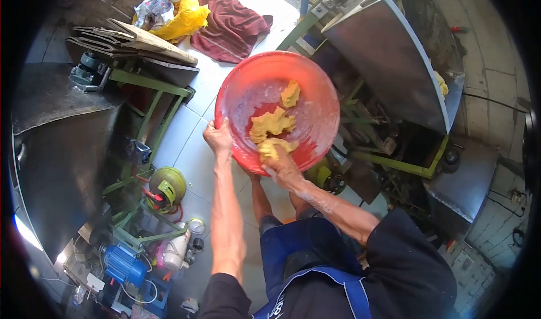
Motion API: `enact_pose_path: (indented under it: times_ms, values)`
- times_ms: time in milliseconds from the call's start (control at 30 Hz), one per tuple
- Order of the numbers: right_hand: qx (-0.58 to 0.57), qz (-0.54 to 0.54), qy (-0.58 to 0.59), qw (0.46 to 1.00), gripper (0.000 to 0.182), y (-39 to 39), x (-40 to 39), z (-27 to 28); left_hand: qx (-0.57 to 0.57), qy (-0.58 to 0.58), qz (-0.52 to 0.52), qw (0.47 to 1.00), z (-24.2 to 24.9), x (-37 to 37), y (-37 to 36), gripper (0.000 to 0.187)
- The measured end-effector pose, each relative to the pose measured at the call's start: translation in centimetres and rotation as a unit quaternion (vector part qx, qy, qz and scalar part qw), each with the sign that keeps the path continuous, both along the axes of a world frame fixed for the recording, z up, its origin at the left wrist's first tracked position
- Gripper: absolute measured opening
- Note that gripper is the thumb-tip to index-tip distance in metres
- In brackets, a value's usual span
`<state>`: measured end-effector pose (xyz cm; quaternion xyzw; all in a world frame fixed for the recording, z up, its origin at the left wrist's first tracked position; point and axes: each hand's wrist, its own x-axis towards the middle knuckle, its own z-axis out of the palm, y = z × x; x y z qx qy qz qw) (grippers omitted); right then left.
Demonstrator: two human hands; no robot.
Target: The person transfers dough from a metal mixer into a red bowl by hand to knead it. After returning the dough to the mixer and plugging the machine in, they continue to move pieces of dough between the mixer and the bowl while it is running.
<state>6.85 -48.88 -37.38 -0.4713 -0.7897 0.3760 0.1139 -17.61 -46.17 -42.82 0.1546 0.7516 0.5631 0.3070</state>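
Note:
A large red basin [234, 85], its inside dusted white, is held up before my body. My left hand [218, 137] is closed around its left rim. Inside lie a big lump of yellow dough [271, 123] and a smaller dough piece [290, 94] above it. My right hand [278, 161] reaches over the near side of the basin, its fingers wrapped round another piece of yellow dough [275, 147]. White powder marks my right forearm.
Green-framed metal machines stand at left [147, 85] and right [389, 161]. Beyond the basin lie a maroon cloth [228, 23], a yellow plastic bag [189, 18] and folded cardboard [138, 40]. A green gas cylinder [168, 185] and blue motor [124, 265] sit lower left.

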Motion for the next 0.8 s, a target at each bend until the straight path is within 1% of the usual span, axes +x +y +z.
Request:
enact_pose_path:
  times_ms: [67, 133, 167, 200, 233, 267, 300, 333, 400, 467, 500, 533, 567, 600, 633, 667, 733, 767, 800]
  values:
    - [-0.094, 0.142, 0.006, 0.985, 0.020, 0.0, 1.3, 1.2, -0.022, -0.022, -0.085, 0.996, -1.7, -2.8, -0.4, 0.003]
    - [-0.065, 0.218, -0.031, 0.973, 0.025, 2.6, 5.9, 0.6, -0.074, 0.019, -0.165, 0.983, -0.5, -5.2, 0.9, 0.006]
    - [-0.093, 0.182, -0.080, 0.976, 0.032, 4.2, 7.2, 1.9, 0.005, -0.142, -0.131, 0.981, -0.6, -5.3, 1.1, 0.010]
    - [-0.115, 0.153, -0.127, 0.973, 0.040, 5.8, 7.3, 2.6, 0.008, -0.141, -0.125, 0.982, -0.4, -5.0, 1.6, 0.010]
    - [-0.117, 0.157, -0.124, 0.973, 0.040, 5.4, 6.6, 2.7, 0.026, -0.150, -0.118, 0.981, -0.1, -4.6, 1.6, 0.011]
    - [-0.053, 0.168, -0.157, 0.972, 0.047, 5.0, 6.1, 2.9, 0.046, -0.160, -0.115, 0.979, 0.3, -4.3, 1.6, 0.013]
    - [0.014, 0.178, -0.193, 0.965, 0.054, 5.0, 5.9, 3.2, -0.008, -0.157, -0.131, 0.979, -0.7, -4.6, 0.8, 0.031]
    - [0.013, 0.177, -0.196, 0.964, 0.054, 4.8, 5.5, 3.9, -0.008, -0.160, -0.132, 0.978, -0.8, -4.3, -0.3, 0.031]
    - [-0.039, 0.275, -0.160, 0.947, 0.069, 4.4, 4.4, 4.7, 0.039, -0.268, -0.074, 0.960, -0.5, -3.2, -3.5, 0.053]
    - [-0.058, 0.294, -0.175, 0.938, 0.064, 3.4, 2.6, 3.2, -0.106, -0.217, -0.035, 0.970, 4.6, 2.8, -6.5, 0.068]
    - [-0.054, 0.284, -0.191, 0.938, 0.058, 2.6, 1.3, 2.9, -0.154, -0.191, 0.069, 0.967, 3.1, 7.5, -8.8, 0.068]
    - [-0.053, 0.274, -0.209, 0.937, 0.053, 1.7, 0.2, 2.7, -0.202, -0.164, 0.171, 0.950, 1.2, 11.9, -10.3, 0.067]
    - [0.028, 0.289, -0.194, 0.937, 0.044, 0.9, -0.7, 2.6, -0.206, -0.179, 0.221, 0.936, 3.0, 14.2, -9.3, 0.065]
    - [0.028, 0.288, -0.194, 0.937, 0.044, 1.0, -0.2, 2.1, -0.209, -0.193, 0.271, 0.920, 4.6, 15.1, -8.5, 0.062]
    - [0.101, 0.332, -0.163, 0.924, 0.038, 0.9, 1.0, 0.7, -0.174, -0.209, 0.322, 0.907, 3.7, 14.2, -8.1, 0.049]
    - [0.171, 0.376, -0.131, 0.901, 0.032, 0.9, 2.5, -0.6, -0.177, -0.208, 0.323, 0.906, 2.8, 13.3, -7.9, 0.049]
    - [0.114, 0.391, -0.097, 0.908, 0.024, 4.1, 6.5, -0.8, -0.054, -0.098, 0.246, 0.963, 2.0, 10.6, -7.6, 0.035]
    - [0.105, 0.410, -0.144, 0.894, 0.021, 6.5, 7.0, 1.4, -0.054, -0.098, 0.245, 0.963, 2.1, 9.2, -6.8, 0.035]
    - [0.103, 0.410, -0.147, 0.894, 0.021, 7.3, 7.7, 2.2, -0.062, -0.103, 0.218, 0.969, 2.8, 8.0, -6.0, 0.029]
